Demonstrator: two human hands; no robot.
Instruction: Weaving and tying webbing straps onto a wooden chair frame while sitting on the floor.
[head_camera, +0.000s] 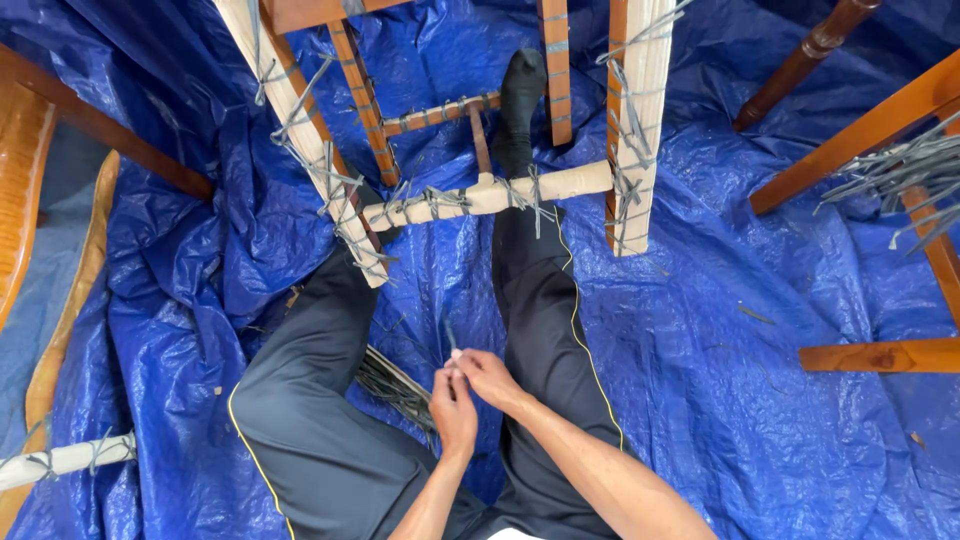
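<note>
Head view shows a crinkled blue plastic tarp (700, 330) carrying an upturned wooden chair frame (480, 195) near its far edge, whose pale rails already bear many grey twisted ties, so the binding looks well advanced. Near the tarp's middle, left hand (455, 410) and right hand (490, 378) pinch one thin grey tie strip (450, 335) together, with a bundle of spare grey strips (395, 385) beside them unused.

Crinkled plastic tarp (720, 320): glossy bright blue.
Long trousers (330, 420): dark charcoal, thin yellow side piping.
Sock (522, 85): black.
Upturned wooden chair frame (470, 198): pale cream rails, reddish-orange rungs, grey strand bindings.
Thin strand (449, 335) at the fingertips: grey.
Bundle of loose strands (395, 385): dark grey.
</note>
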